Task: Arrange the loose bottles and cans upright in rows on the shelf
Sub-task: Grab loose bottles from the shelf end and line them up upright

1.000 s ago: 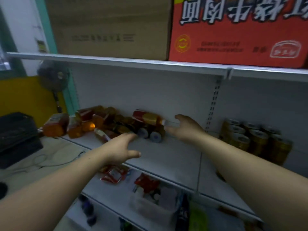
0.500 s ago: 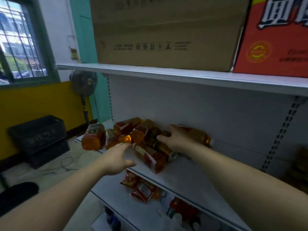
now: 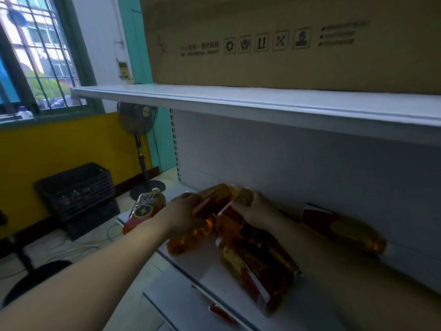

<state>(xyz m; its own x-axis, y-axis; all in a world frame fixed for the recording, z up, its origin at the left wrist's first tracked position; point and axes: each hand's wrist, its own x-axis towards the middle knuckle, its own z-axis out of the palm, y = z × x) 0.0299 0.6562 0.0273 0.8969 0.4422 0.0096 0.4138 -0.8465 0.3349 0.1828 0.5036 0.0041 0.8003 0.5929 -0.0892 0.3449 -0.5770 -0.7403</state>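
Far left: amber plastic bottle with a red lightning-bolt label (image 3: 146, 212), cap up and leaning, right at the end of the white metal shelf (image 3: 205, 271). Risk: a nudge from the forearm or a shifting neighbour tips it off the end to the floor.

Left hand (image 3: 183, 217): grip closed, fingers curled over a red-labelled amber bottle (image 3: 210, 203) lying on top of the heap.

Right hand (image 3: 259, 209): grip closed too, fingers wrapped round the yellow-banded amber bottle (image 3: 243, 199) just beside it; the two bottles touch. Blurred, so exact finger contact is unclear. Risk: lifting both at once out of a touching pile likely frees the round ones underneath. Smooth plastic, probably full, so a one-handed hold may slip.

Below the hands: heap of lying amber bottles (image 3: 260, 261), reaching close to the front lip. Risk: a roll forward drops one onto the lower white shelf (image 3: 171, 304).

Far right: lone red-labelled bottle (image 3: 343, 231) on its side near the back panel, apart from the heap. It may roll if the shelf is jolted.

No upright row in view yet.
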